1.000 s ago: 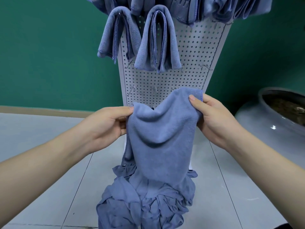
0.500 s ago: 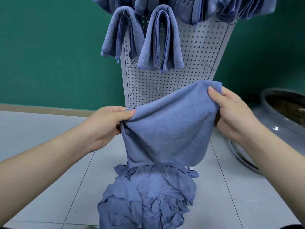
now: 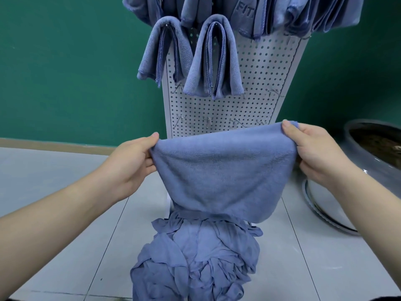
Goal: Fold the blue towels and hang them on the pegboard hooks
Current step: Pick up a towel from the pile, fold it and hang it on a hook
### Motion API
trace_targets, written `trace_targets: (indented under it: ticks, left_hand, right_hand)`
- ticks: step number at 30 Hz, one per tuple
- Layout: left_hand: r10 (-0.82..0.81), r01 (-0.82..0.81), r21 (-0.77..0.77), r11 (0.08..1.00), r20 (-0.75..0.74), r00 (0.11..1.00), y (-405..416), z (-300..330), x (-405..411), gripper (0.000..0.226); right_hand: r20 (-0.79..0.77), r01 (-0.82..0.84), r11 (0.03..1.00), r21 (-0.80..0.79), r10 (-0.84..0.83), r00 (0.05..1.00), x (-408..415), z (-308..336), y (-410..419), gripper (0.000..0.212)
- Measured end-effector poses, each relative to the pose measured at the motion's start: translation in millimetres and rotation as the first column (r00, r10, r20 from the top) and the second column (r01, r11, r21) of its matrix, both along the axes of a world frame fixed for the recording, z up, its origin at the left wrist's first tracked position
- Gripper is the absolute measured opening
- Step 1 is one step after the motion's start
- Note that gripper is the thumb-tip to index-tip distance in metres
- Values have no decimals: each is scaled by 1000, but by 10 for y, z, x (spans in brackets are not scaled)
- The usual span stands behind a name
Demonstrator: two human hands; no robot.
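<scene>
1. I've got a blue towel stretched out in mid-air between both hands, in front of the lower part of the pegboard. Top edge runs roughly level, R side a bit higher; the rest hangs down as a doubled sheet.
2. My left hand pinches the towel's L top corner, thumb on top, fingers curled under the cloth.
3. My right hand pinches the R top corner the same way, thumb over the edge, fingers behind the fabric.
4. Directly below the held towel, a heap of crumpled blue towels sits on the grey tiled floor at the foot of the board. The held towel's lower edge overlaps the top of the heap in view; can't tell if they touch.
5. On the pegboard, two folded towels hang side by side over hooks: one at L, one nearer centre. Above them a row of more hung towels runs across the top, one w/ "FIT" lettering.
6. Bare wire hooks show in a row just above the held towel's top edge.
7. Green wall behind the board; a large grey ceramic pot stands on the floor at R, near my right hand.
</scene>
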State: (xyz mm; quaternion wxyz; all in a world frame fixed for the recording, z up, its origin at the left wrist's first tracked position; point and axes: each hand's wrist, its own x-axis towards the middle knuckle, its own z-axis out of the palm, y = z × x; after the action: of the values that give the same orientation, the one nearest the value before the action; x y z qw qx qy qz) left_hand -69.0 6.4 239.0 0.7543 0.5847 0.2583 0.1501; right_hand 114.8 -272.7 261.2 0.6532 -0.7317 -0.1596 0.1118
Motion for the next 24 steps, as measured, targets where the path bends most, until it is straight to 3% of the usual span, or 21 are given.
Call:
trace_targets:
  ticks: [7,11,16,21,24]
  left_hand:
    - [19,-27,80,996,99,995,21,32,-66,24]
    - [52,-66,82,994,161,986,46,54,-81,22]
    - [-3,-1,23,1000,141,990,82,64,-89,23]
    - [32,-10,-218,976,101,994,30,160,-81,17]
    - [11,-1,-186,983,49,999,19,132,-47,18]
  right_hand:
    - [-116,1,1000,-21,-4,993,81,-67,-20,51]
    - [-270,-87,995,53,98,958,108,-53,-13,32]
    - [-228,-112,993,47,120,966,86,-70,39,27]
    - [-210,-109,993,47,117,971,8,-75,101,29]
    - [-205,-117,993,35,122,971,-16,-65,114,25]
